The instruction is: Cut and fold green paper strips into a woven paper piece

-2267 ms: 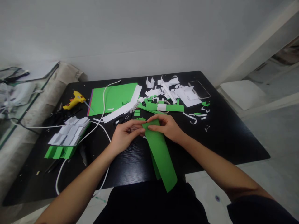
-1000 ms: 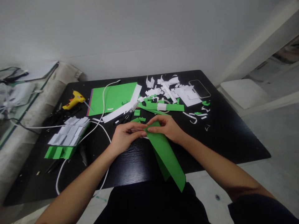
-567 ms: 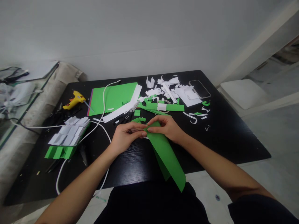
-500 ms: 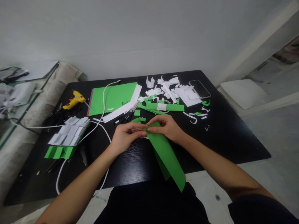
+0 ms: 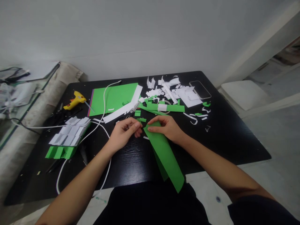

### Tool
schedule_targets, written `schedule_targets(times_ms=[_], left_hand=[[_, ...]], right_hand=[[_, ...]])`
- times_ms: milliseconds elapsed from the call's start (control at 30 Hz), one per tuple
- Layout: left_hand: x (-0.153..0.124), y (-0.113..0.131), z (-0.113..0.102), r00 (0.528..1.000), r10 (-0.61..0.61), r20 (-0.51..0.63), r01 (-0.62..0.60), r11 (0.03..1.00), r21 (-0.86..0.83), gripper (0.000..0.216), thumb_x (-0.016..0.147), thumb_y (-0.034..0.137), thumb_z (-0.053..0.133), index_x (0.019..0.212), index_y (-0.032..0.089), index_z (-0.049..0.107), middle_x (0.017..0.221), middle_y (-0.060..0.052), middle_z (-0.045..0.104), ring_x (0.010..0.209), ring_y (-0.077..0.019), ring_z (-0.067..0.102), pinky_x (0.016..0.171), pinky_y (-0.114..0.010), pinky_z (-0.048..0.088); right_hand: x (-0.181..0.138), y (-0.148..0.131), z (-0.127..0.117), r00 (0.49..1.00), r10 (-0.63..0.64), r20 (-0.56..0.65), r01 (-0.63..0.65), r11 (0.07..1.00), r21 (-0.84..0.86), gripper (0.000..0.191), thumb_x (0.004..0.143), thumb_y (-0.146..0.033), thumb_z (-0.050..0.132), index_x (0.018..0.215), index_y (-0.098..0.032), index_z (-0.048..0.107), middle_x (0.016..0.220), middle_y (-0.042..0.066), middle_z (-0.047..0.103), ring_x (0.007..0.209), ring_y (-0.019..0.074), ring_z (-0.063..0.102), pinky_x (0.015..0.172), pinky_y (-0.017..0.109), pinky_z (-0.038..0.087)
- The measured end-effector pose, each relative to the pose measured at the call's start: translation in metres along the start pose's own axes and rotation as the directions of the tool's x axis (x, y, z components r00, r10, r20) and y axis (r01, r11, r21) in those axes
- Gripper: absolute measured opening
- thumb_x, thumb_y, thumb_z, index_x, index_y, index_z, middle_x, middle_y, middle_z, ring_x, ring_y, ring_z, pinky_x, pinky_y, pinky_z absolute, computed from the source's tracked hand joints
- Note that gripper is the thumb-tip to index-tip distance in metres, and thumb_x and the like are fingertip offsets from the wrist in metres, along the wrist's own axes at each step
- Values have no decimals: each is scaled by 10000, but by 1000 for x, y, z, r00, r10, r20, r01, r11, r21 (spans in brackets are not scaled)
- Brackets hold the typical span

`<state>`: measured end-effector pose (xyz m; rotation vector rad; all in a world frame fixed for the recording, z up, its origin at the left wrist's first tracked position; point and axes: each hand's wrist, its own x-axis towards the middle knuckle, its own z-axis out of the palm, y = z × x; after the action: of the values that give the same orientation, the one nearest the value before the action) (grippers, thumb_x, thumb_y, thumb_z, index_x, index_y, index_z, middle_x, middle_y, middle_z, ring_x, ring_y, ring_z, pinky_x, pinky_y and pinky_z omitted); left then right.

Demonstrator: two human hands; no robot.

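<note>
A long folded green paper strip [image 5: 164, 153] lies across the front of the black table [image 5: 222, 134], and its lower end hangs over the edge toward my lap. My right hand [image 5: 166, 128] pinches the strip's upper end between thumb and fingers. My left hand [image 5: 123, 132] is just left of the strip and apart from it. Its fingers are curled with nothing visible in them. Black scissors [image 5: 131, 113] lie just beyond the left hand, partly under a white paper strip.
A green sheet [image 5: 112, 98] crossed by a white cable [image 5: 103, 106] lies at the back. A yellow glue gun [image 5: 74, 100] sits at the left. Folded white and green pieces [image 5: 67, 137] are stacked front left. Paper scraps [image 5: 168, 90] and a phone [image 5: 200, 89] lie back right.
My left hand has let go of the strip's upper end and drawn a little to the left. The right hand keeps its hold, and the strip's lower end has swung slightly.
</note>
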<state>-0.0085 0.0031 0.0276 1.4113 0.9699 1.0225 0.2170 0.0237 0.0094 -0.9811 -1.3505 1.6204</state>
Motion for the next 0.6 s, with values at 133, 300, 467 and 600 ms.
schedule_targets(times_ms=[133,300,467,600], left_hand=[[-1,-2,4,994,-48,101,40,996,75,350,987,466,682,808,166,695,667,-20,702,559,-115,634,552,-225,533],[-3,-4,10,988,-65,138,46,990,132,306,981,412,672,782,179,666,640,-1,671,532,-109,606,536,-221,497],[-2,-6,6,994,-39,97,23,987,159,300,986,372,651,759,176,650,637,3,664,529,-103,597,535,-214,480],[-2,-5,2,997,-32,67,19,983,182,285,986,363,645,776,170,657,638,5,663,532,-103,595,537,-213,476]], right_hand=[[1,2,1,1000,-21,9,21,998,-62,311,690,-410,968,909,-230,840,746,-1,740,635,150,633,565,277,504],[0,2,3,999,-40,10,40,993,-112,263,712,-376,953,900,-227,845,725,-1,721,630,147,605,562,273,471],[1,-3,1,996,75,-43,-72,996,55,319,739,-392,934,986,-224,822,749,-7,753,615,135,635,577,260,490],[6,-4,-6,977,191,-98,-170,967,191,358,654,-412,988,880,-188,824,780,18,782,648,136,676,617,258,526]])
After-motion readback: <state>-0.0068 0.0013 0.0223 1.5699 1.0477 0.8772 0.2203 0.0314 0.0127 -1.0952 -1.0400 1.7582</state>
